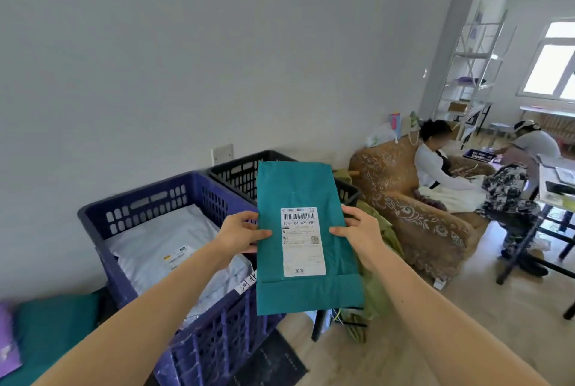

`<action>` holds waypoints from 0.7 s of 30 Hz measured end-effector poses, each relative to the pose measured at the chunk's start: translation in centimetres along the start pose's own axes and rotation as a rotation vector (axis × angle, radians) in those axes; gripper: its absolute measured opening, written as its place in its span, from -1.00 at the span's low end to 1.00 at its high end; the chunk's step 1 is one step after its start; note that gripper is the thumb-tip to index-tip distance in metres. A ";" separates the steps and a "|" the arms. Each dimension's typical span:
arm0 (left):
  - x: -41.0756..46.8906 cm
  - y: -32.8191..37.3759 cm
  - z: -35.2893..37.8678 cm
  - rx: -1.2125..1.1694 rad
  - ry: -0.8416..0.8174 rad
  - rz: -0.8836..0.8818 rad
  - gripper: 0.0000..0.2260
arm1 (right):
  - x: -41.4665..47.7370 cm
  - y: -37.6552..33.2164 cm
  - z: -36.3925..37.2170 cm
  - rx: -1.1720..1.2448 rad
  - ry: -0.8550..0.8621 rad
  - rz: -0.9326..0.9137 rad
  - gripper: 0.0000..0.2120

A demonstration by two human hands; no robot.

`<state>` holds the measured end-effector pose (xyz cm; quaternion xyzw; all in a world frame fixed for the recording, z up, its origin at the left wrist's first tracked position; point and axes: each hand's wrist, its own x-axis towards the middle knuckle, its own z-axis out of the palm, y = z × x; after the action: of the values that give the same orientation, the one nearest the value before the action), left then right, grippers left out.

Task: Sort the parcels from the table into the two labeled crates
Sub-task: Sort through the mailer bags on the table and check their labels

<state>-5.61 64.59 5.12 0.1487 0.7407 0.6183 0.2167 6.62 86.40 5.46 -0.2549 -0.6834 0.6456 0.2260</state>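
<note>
I hold a flat teal parcel (298,186) upright in front of me, its white shipping label (302,242) facing me. My left hand (239,234) grips its left edge and my right hand (357,230) grips its right edge. Behind it to the left stands a blue crate (149,195) holding grey-white mailer bags (161,239), with a handwritten tag (247,282) on its near rim. A black crate (236,172) stands behind the parcel, mostly hidden, its contents out of sight.
A teal parcel (53,323) and a purple one (7,336) lie at the lower left. A brown patterned sofa (413,214) with a seated person stands to the right. Another person sits at a dark-framed table (557,198). Green fabric (384,230) lies beside the black crate.
</note>
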 end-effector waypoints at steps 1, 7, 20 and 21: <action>1.5 0.3 -0.2 -0.015 0.014 0.003 -0.61 | 1.5 -0.3 0.4 -0.002 -0.011 -0.002 -0.59; 7.9 1.2 0.2 -0.060 0.071 0.022 -0.76 | 9.0 -1.3 1.4 -0.011 -0.035 -0.002 -0.59; 22.4 2.6 1.5 -0.068 0.221 0.055 -0.75 | 26.6 -1.3 3.7 -0.011 -0.143 -0.043 -0.57; 23.8 2.7 1.7 -0.072 0.242 0.046 -0.74 | 28.3 -1.2 4.0 -0.011 -0.155 -0.042 -0.59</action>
<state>-25.41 78.17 4.25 0.0820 0.7350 0.6629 0.1166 -17.76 101.37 5.87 -0.1910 -0.7076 0.6549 0.1842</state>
